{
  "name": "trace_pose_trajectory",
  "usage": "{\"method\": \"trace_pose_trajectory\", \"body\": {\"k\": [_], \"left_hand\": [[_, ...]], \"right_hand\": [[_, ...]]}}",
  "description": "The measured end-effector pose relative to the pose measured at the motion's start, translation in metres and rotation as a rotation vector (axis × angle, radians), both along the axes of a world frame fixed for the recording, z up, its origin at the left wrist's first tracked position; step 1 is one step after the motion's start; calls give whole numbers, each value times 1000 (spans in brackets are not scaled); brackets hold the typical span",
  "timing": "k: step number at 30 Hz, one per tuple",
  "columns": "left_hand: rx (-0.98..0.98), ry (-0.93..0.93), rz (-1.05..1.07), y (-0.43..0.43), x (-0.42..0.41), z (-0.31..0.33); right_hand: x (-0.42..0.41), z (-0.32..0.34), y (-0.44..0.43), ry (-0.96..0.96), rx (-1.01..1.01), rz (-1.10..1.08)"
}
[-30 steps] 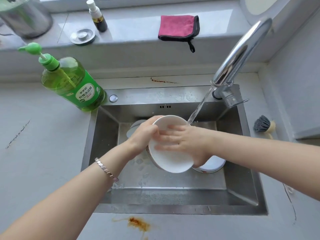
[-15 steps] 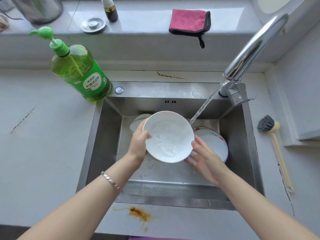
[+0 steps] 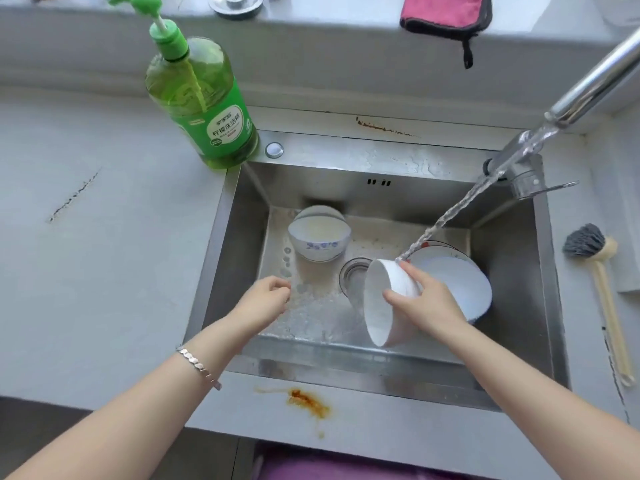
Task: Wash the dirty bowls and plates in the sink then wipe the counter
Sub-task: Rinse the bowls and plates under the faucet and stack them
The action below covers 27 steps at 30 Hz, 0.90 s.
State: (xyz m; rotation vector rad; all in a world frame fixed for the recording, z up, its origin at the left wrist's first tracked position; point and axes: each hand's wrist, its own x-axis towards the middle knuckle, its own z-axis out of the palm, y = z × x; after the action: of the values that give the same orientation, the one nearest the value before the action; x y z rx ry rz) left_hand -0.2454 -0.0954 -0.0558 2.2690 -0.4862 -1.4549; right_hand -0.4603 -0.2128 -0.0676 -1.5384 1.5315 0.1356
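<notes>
Released by the left hand (image 3: 266, 296), now loosely curled and empty at centre-left, the round white ceramic bowl (image 3: 378, 308) is gripped, tipped sideways, by the right hand (image 3: 431, 306).

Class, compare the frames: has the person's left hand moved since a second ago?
Yes. The left hand has left the white bowl and drawn leftward, toward the sink's left wall; the right hand alone holds it.
</notes>
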Motion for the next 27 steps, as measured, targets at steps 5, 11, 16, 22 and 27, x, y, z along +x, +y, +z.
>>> {"method": "trace_pose_trajectory", "body": {"k": [5,11,16,22,27], "left_hand": [[69,-38,-74,33,23,-12],[50,-20,-94,45,43,-22],[5,-34,-56,43,62,-30],[-2,-53,-81,42,76,-39],[-17,-9,-42,38,85,-51]], "right_hand": [[27,-11,14,288,-13,259],[27,-14,26,505,-68,383],[59,-27,34,222,12,310],[111,-90,39,-89,398,19],[125,-137,48,-145,584,-187]]}}
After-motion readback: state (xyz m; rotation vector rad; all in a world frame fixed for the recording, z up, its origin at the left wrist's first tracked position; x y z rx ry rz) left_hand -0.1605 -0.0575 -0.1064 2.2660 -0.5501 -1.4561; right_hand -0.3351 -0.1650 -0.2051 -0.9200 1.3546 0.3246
